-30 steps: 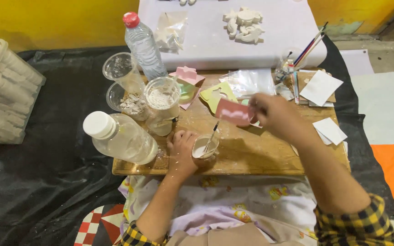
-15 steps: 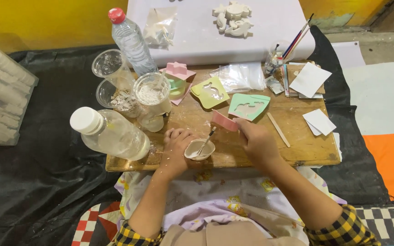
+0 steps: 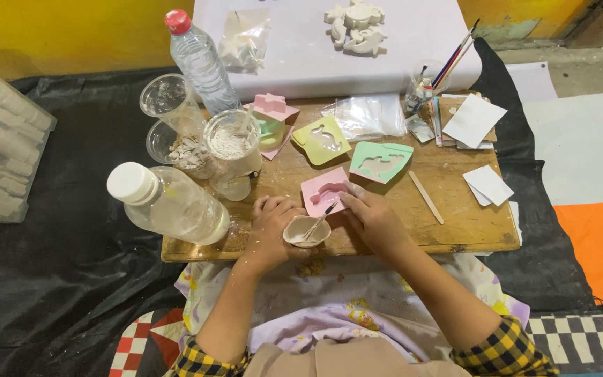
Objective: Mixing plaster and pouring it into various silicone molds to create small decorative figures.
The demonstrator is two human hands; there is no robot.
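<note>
My left hand grips a small white bowl of white paste at the front edge of the wooden board; a small stick leans in the bowl. Just right of it, my right hand rests its fingertips on a pink mould with a shaped hollow, lying flat on the board. Behind the pink mould lie a yellow-green mould and a green mould.
A white-capped bottle lies on its side at the left. Clear cups with white powder and a red-capped bottle stand behind. A wooden stick, paper cards, brushes and white cast figures lie to the right and back.
My right hand brought the pink mould down from mid-air and laid it flat on the board beside the bowl. The left hand stayed on the bowl.
</note>
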